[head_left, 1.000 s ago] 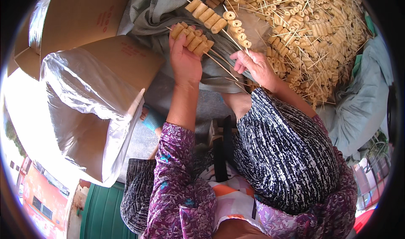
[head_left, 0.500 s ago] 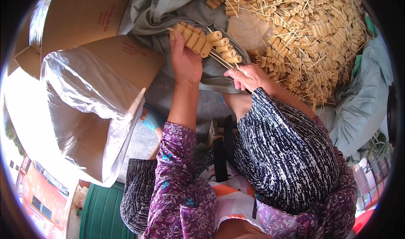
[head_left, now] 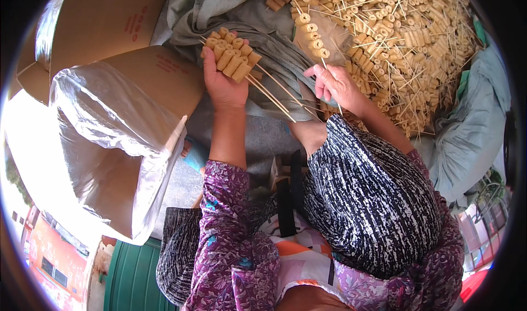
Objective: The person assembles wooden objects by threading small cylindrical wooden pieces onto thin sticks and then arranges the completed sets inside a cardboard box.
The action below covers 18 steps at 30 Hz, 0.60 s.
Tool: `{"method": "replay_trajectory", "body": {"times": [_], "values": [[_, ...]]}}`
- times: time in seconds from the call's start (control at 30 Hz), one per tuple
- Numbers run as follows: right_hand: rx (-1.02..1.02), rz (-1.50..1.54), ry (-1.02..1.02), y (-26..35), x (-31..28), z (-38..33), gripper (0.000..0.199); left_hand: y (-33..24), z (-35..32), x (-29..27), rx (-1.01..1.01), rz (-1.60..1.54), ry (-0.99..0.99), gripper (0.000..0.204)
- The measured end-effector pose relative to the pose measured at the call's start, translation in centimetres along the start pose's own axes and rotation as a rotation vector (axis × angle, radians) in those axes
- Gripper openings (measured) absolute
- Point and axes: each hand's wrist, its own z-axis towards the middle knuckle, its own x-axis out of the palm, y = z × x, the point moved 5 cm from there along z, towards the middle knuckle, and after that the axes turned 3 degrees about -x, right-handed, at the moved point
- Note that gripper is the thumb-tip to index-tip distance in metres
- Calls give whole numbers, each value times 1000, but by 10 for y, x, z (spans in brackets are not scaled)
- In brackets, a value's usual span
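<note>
Several skewers (head_left: 229, 54) threaded with short, tan, hollow rolls are bundled in my left hand (head_left: 225, 89). Its fingers wrap round the rolls, and the bare stick ends slant down toward the right. In my right hand (head_left: 339, 86), a single skewer of rolls (head_left: 312, 35) is pinched by its lower bare stick, tilted with the rolls pointing away from me. The two hands are apart. A large heap of similar skewered rolls (head_left: 409, 45) lies beyond and to the right of my right hand.
A grey-green cloth (head_left: 263, 15) lies under and around the heap, bunched at its left side. At left stands an open cardboard box (head_left: 151, 75) with a clear plastic liner (head_left: 107, 108). A pale blue-grey sheet (head_left: 472, 141) borders the heap at right.
My left hand has moved slightly left with its bundle. My right hand has separated one skewer from near the bundle and carried it right, turning it more upright.
</note>
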Motion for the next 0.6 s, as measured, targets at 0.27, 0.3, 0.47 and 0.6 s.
{"method": "replay_trajectory", "body": {"times": [0.27, 0.3, 0.47, 0.6], "values": [[28, 336, 257, 8, 40, 31, 63, 20, -10, 28, -149, -68, 40, 58], [-14, 329, 278, 9, 47, 32, 64, 20, -11, 30, -136, -35, 36, 59], [7, 319, 268, 8, 62, 29, 64, 23, -23, 38, -227, -28, -87, 63], [28, 386, 406, 11, 69, 26, 65, 24, -19, 37, -254, -111, 190, 75]]}}
